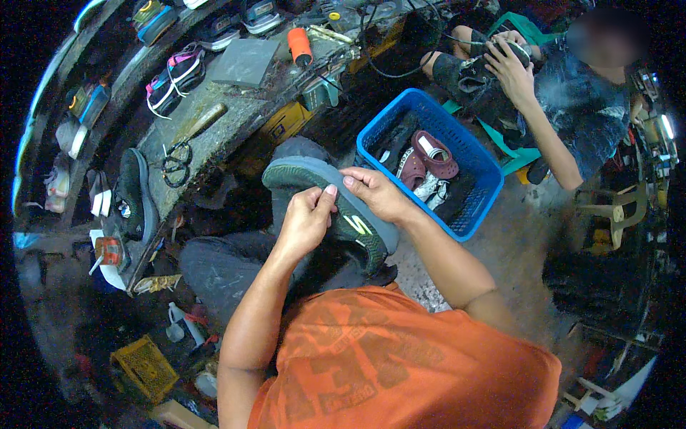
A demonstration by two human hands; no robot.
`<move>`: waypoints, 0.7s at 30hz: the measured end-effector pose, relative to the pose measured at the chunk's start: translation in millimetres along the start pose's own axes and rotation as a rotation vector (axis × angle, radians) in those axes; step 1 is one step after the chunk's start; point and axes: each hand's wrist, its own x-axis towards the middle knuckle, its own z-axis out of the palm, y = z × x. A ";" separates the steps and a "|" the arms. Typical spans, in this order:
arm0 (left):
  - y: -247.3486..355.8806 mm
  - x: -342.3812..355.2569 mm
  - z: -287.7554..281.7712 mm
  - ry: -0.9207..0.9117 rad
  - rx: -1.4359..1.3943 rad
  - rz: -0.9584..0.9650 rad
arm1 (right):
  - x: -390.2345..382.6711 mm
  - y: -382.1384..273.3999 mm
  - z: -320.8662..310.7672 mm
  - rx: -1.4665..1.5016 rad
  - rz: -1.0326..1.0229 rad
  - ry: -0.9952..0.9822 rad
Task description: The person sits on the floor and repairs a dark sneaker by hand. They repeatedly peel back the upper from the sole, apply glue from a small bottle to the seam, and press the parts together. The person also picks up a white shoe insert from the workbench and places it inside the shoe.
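Now left hand (306,220) and right hand (375,193) hold a shoe (349,212) between them.

In the grip, the shoe (362,227) shows a dark green-black upper with a pale yellow-white emblem, and a grey sole. Right of the grip, the basket (468,151) is bright blue with an openwork lattice pattern; the clogs (443,168) in it are maroon with white. Below the grip, the shirt (414,350) is orange with darker, brownish block lettering, and the trousers (221,268) to its left are dark grey. Far left of the grip, a low shoe (131,189) is black over a blue-grey sole. Up and left, a laced shoe (184,74) mixes black, pink and white. Above the grip, a cylinder (299,44) is orange-red with a black end
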 end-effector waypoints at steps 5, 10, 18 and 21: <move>-1.4 7.4 3.7 0.004 0.030 0.034 | 4.1 7.8 -6.0 -0.031 -0.020 -0.004; -1.2 15.4 8.6 0.010 0.027 0.055 | 1.6 1.4 -9.5 -0.108 0.000 0.128; -2.6 21.9 14.6 0.035 0.010 0.066 | -19.2 -44.7 -4.2 -0.524 -0.130 0.354; -5.7 22.8 16.2 0.058 0.025 0.098 | -22.9 -52.6 1.7 -0.678 -0.195 0.357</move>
